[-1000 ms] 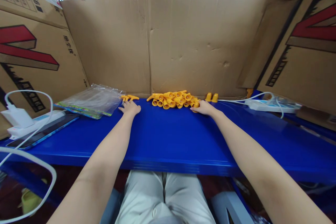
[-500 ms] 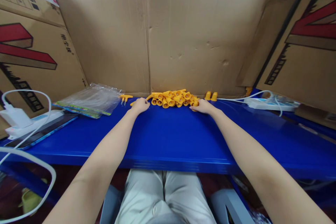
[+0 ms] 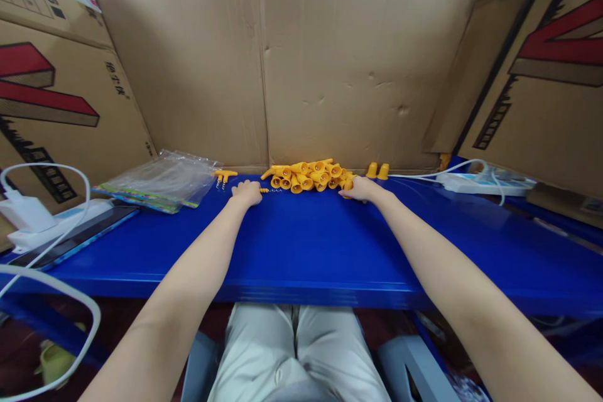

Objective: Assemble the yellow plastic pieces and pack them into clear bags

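Note:
My left hand (image 3: 247,192) is closed around the handle end of a yellow corkscrew (image 3: 264,190), just above the blue table. Its thin metal spiral sticks out to the right of my fingers; the handle is hidden in the hand. In the middle, against the cardboard, lies a pile of yellow cone-shaped plastic pieces (image 3: 306,177), many with their open ends towards me. At the pile's right end my right hand (image 3: 362,189) has its fingers curled around a yellow cone-shaped piece (image 3: 347,185), mostly covered by them. Yellow T-handled corkscrews (image 3: 226,174) stand left of my left hand.
Two yellow caps (image 3: 377,171) stand right of the pile. Clear plastic bags (image 3: 162,179) and a phone-like dark slab (image 3: 80,235) lie left. White power strips (image 3: 487,184) with cables flank both sides. Cardboard (image 3: 353,75) walls the back and sides of the blue table (image 3: 311,245).
My left hand has shifted slightly left and turned: the yellow handle that stuck out on its left is now covered, and the spiral points right. My right hand stays at the pile.

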Available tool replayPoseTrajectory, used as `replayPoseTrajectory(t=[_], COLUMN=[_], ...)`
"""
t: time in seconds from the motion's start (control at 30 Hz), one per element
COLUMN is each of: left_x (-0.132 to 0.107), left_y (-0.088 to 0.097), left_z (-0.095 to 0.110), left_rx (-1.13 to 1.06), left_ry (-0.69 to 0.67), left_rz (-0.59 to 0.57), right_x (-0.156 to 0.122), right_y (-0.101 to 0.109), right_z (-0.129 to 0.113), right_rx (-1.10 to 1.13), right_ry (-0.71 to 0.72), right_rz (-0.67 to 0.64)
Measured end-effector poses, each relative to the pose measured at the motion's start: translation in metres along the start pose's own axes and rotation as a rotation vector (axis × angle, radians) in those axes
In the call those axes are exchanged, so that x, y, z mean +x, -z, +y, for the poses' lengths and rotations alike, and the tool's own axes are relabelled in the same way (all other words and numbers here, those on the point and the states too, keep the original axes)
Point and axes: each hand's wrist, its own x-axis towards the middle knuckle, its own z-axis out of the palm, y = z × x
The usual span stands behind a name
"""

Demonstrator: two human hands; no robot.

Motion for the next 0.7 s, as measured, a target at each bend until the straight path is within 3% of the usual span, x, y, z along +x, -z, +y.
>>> replayPoseTrajectory(t=[0.1,0.2,0.4,0.5,0.7], left_x=[0.003,0.003,-0.008,-0.013,-0.015], left_y=[0.001,0.006,0.013,0.014,0.015], left_z=[-0.001,0.001,0.014,0.019,0.022], left_rx=[0.000,-0.010,-0.249,-0.293,-0.340], left_ry=[-0.008,-0.098,-0.336,-0.406,-0.399], left_rz=[0.015,0.007,-0.184,-0.156,-0.101], right_x=[-0.007,-0.014,-0.023,-0.026,-0.026], right_y=[0.006,0.010,0.007,0.005,0.003], right_z=[-0.010,-0.022,-0.045,-0.051,-0.051], right_rx=[-0.036,-0.090,-0.212,-0.194,-0.181], right_ry=[0.040,0.075,0.295,0.394,0.466], right_rz=[-0.027,-0.037,0.072,0.077,0.092])
